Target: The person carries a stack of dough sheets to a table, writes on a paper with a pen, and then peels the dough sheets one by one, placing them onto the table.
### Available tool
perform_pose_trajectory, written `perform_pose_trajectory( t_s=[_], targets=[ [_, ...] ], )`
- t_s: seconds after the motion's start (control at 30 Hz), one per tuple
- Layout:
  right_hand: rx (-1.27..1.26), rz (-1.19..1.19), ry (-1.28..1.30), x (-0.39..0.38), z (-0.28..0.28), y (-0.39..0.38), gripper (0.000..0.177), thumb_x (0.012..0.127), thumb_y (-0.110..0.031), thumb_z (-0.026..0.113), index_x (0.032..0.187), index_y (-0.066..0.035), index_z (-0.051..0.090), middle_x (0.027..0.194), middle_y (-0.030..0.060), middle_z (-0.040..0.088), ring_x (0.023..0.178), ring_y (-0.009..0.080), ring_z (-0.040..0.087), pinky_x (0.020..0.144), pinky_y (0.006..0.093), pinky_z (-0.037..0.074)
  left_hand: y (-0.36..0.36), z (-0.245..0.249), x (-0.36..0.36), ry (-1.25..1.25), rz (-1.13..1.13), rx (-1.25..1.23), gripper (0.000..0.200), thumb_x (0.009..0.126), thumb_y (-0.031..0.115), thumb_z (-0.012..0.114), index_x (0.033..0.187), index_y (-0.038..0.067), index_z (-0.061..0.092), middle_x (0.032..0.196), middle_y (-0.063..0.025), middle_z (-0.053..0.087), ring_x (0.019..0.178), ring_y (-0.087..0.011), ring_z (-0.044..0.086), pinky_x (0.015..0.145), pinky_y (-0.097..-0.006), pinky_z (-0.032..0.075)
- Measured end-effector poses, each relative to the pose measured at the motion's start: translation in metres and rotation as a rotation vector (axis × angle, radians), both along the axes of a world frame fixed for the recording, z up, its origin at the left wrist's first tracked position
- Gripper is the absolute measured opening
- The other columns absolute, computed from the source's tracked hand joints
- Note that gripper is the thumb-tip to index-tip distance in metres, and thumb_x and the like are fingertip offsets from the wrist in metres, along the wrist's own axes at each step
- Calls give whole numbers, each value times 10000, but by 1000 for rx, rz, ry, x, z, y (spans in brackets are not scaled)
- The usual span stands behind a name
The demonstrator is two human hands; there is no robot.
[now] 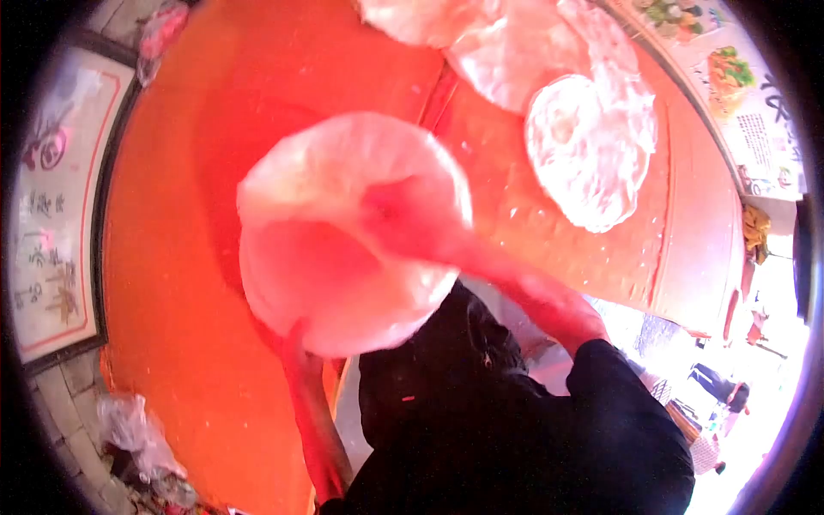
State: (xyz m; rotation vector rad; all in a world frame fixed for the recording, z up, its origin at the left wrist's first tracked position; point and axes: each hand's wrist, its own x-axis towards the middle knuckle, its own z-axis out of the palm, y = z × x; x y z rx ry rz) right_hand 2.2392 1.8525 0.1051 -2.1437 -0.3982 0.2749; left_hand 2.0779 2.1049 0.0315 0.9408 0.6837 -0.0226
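A large, pale, thin round flatbread [343,300] is raised over the orange table, close in front of my body. At its lower left edge my left hand [296,339] grips the rim, the thumb showing on top and the other fingers hidden underneath. My right hand [408,215] reaches across the upper face of the round and overlaps its middle; motion smears its fingers. More flatbreads [515,51] lie overlapping at the far side, and a whiter, wrinkled round [588,150] rests on the near end of them.
The orange tabletop [189,369] has white crumbs or flour specks on it. A framed sign [64,206] stands at the left, with plastic bags [142,433] below it. Printed food posters [730,81] line the right edge. A person [725,390] is in the bright background.
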Motion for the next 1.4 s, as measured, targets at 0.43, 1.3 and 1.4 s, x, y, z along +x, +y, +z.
perform_pose_trajectory(
  t_s=[0.43,1.3,1.4],
  targets=[
    [692,-702,-107,79,198,-304,257,914,-73,611,1152,21,639,1066,100,692,940,183,673,832,306,550,14,-49,-26,58,3,-101,587,850,114,661,1390,20,452,1268,-125,586,1158,-274,582,953,-424,512],
    [629,-364,294,249,-62,-244,233,949,-169,565,1141,-42,603,950,92,658,824,231,668,751,368,567,26,-16,-32,43,27,37,621,840,69,631,1419,0,415,1356,-143,532,1215,-291,554,1008,-447,487],
    [224,144,287,100,-15,-89,448,873,-304,651,1230,-42,578,1074,139,644,945,279,649,851,407,528,0,48,-8,-38,-18,114,657,842,72,644,1440,-3,383,1407,-149,485,1257,-292,518,1034,-436,460]
  ],
)
